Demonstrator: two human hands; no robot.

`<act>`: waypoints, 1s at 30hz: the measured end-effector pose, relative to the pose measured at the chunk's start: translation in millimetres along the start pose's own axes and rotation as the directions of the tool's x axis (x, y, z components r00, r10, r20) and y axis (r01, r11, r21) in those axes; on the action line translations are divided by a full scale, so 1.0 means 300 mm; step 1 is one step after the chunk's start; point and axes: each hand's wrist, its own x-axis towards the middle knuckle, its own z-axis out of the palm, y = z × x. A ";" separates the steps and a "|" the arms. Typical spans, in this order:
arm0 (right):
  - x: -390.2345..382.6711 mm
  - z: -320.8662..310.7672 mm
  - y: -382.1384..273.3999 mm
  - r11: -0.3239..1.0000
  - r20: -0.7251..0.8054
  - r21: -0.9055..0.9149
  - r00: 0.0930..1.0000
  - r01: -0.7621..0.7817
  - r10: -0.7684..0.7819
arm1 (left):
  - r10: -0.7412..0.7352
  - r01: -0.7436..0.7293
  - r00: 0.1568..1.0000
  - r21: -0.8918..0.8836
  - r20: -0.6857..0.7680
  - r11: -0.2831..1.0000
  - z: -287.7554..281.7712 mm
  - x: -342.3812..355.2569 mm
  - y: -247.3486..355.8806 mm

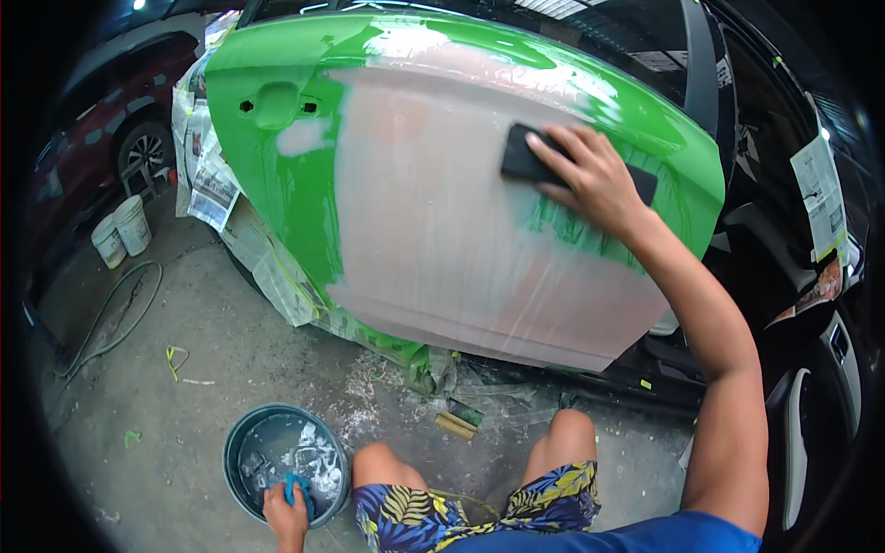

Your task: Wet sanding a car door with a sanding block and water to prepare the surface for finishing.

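Note:
My right hand (590,175) is closed over a long black sanding block (527,155) and presses it flat against the car door (277,184). The door is green, with a wide patch of pale pinkish-grey filler (433,203) across its middle. Wet streaks run down below the block. At lower left, my left hand (285,512) grips a blue cloth (297,490) over the rim of a dark round bucket (230,452). Murky water and light reflections show inside the bucket. Part of the cloth is hidden by my fingers.
Newspaper masking (215,189) hangs along the car's left side. Two white buckets (132,226) and a hose (109,318) lie farther left, near a dark red car (101,101). Small sanding pieces (454,425) rest on the concrete floor before my knees. An open car doorway is at right.

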 end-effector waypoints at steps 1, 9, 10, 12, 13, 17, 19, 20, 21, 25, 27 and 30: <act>-0.011 0.022 0.017 1.000 -0.003 -0.008 1.000 -0.007 0.007 | 0.020 -0.020 1.000 -0.014 0.005 1.000 -0.018 0.004 -0.017; -0.021 -0.028 0.043 1.000 0.011 0.012 1.000 0.000 0.000 | 0.022 -0.022 0.999 -0.001 0.046 1.000 0.001 -0.008 -0.058; -0.024 -0.030 0.060 1.000 0.016 -0.002 1.000 0.012 -0.012 | 0.026 -0.026 0.999 -0.005 0.045 1.000 0.005 -0.002 -0.046; 0.051 -0.042 0.094 0.999 0.038 -0.002 0.999 0.039 -0.039 | -0.036 0.037 0.998 -0.003 0.052 0.999 0.007 0.009 -0.013; 0.081 -0.036 0.093 0.998 0.014 0.008 0.998 0.054 -0.055 | -0.061 0.062 0.997 -0.012 0.036 0.998 -0.004 0.011 0.001; -0.074 -0.027 0.052 1.000 0.015 -0.022 1.000 -0.007 0.007 | -0.018 0.017 0.998 0.017 0.060 1.000 -0.031 -0.001 -0.031; -0.023 -0.028 0.092 0.999 0.026 -0.019 0.999 0.033 -0.032 | -0.035 0.035 0.998 0.002 0.048 0.999 -0.004 0.018 -0.001; 0.052 -0.050 0.111 0.998 0.046 -0.008 0.997 0.060 -0.060 | -0.050 0.051 0.997 -0.004 0.055 0.999 -0.003 0.014 0.011; 0.102 -0.056 0.117 0.997 0.026 -0.008 0.996 0.083 -0.082 | -0.055 0.055 0.996 -0.005 0.068 0.998 -0.021 0.011 0.034; -0.074 -0.049 0.086 1.000 0.055 -0.019 0.998 0.007 -0.006 | -0.127 0.099 0.951 0.109 0.284 0.989 -0.134 0.005 0.058; -0.049 -0.068 0.114 1.000 0.074 -0.012 0.997 0.028 -0.027 | -0.112 0.091 0.955 0.087 0.275 0.992 -0.067 0.010 -0.019; 0.023 -0.088 0.130 0.998 0.047 -0.002 0.997 0.062 -0.062 | -0.076 0.067 0.967 0.045 0.241 0.997 -0.040 -0.005 -0.020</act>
